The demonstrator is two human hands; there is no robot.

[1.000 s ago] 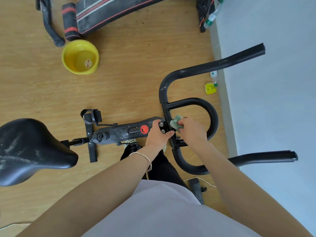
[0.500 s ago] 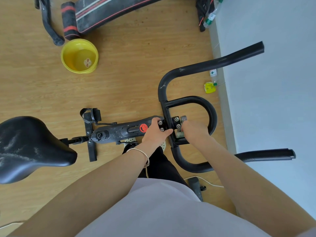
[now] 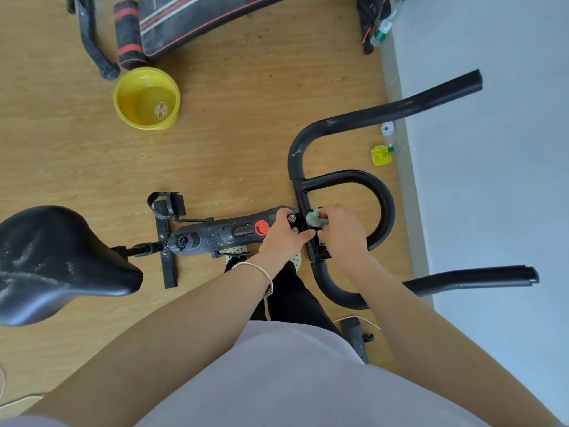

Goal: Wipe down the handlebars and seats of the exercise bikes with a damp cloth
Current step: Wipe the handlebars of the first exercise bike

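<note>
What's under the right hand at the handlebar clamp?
A bunched green cloth pokes out from under the right hand, against the handlebar centre bar. The rest of the cloth and the bar beneath the hand are covered. The left hand grips the stem beside it.

Arms outstretched, left hand (image 3: pixel 284 236) and right hand (image 3: pixel 344 233) curled, side by side

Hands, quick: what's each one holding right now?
Left hand: grips the bike frame at its front end.
Right hand: fingers pinch the green cloth against the handlebar.
</note>
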